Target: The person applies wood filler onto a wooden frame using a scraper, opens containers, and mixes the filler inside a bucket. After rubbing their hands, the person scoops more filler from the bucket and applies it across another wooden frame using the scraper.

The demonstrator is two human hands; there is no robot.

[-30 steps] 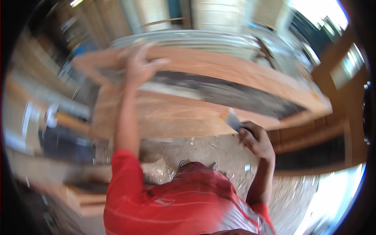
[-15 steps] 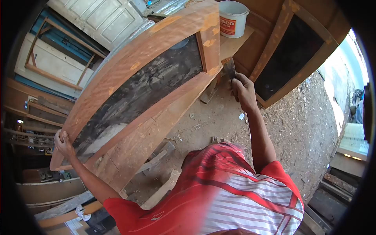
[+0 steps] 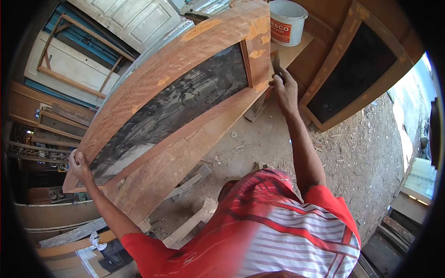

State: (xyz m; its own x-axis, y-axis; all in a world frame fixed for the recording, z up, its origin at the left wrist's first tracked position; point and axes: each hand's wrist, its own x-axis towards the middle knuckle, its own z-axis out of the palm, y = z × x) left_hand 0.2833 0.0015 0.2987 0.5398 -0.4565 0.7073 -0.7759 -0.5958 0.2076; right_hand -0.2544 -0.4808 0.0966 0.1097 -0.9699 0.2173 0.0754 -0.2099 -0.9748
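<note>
An arched wooden frame [image 3: 125, 90] with a dark pane [image 3: 185, 97] lies tilted across a long board [image 3: 153, 185]. Orange-brown filler patches mark its wood, mostly at the upper right end. My left hand [image 3: 79, 166] is closed around the frame's lower left corner, thumb on top. In my right hand [image 3: 285, 90] is a putty knife [image 3: 276, 62], its blade pointing up beside the frame's right end. Whether the blade touches the wood I cannot tell, and the fingers hide its handle in part.
Behind the frame's right end stands a white bucket [image 3: 288, 23] with a red label. A second dark-paned frame [image 3: 354, 69] leans at the right. Old doors [image 3: 134, 21] and timber are stacked at the left. Wood scraps [image 3: 192, 224] litter the dirt floor.
My right hand has moved up, bringing the putty knife closer alongside the frame's right end, with its blade turned. My left hand keeps its grip. The view has shifted slightly.
</note>
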